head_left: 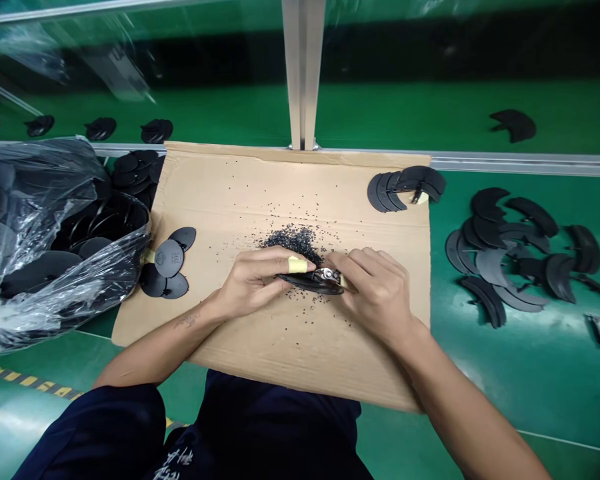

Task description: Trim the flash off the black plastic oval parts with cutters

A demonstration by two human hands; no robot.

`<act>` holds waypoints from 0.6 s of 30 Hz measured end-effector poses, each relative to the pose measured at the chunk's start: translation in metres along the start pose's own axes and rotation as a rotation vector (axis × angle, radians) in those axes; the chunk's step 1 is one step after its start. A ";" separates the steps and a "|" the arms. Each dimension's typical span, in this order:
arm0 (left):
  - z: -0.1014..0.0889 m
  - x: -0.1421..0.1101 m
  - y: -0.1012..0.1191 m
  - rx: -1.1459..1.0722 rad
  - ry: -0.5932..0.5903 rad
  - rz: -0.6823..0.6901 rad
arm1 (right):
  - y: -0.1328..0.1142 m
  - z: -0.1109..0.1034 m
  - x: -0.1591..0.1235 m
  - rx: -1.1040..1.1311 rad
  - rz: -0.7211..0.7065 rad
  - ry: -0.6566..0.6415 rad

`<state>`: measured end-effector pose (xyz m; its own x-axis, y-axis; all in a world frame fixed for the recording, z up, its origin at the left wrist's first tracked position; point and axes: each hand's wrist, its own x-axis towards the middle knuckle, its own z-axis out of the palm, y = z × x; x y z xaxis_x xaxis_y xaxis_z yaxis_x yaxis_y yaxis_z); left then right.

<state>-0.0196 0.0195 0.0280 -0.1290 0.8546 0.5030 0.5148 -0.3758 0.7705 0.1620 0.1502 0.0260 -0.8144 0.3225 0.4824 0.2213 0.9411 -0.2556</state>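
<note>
Over the middle of the cardboard sheet, both my hands meet at a thin, round black plastic disc tilted almost edge-on. My left hand pinches its left side, with yellow tape wrapped round one digit. Closed at the disc's right side is my right hand, gripping what look like small nippers. Only their silvery jaws and pivot show; the handles are hidden in the palm. Just behind the disc lies a heap of tiny black plastic bits, with more scattered around.
Several black discs lie at the cardboard's left edge, beside a clear plastic bag of discs. Curved black pieces overlap at the back right corner. More curved pieces cover the green table at right. A metal post stands behind.
</note>
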 end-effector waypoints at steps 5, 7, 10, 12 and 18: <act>0.005 -0.001 -0.001 -0.050 0.025 0.019 | -0.003 -0.003 0.000 -0.047 -0.018 0.013; 0.005 -0.001 -0.001 -0.058 0.026 0.035 | -0.004 -0.004 -0.001 -0.061 -0.015 -0.002; 0.004 -0.001 0.001 -0.053 -0.001 0.043 | -0.004 -0.003 -0.005 -0.035 -0.013 -0.035; 0.002 -0.002 0.001 -0.035 -0.025 0.036 | -0.003 -0.001 -0.007 0.041 0.002 -0.050; -0.007 0.004 -0.006 0.047 -0.108 0.076 | 0.008 0.000 -0.002 0.175 0.018 -0.034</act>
<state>-0.0287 0.0231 0.0282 0.0022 0.8589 0.5121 0.5593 -0.4256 0.7114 0.1658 0.1569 0.0230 -0.8297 0.3325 0.4484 0.1416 0.9023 -0.4071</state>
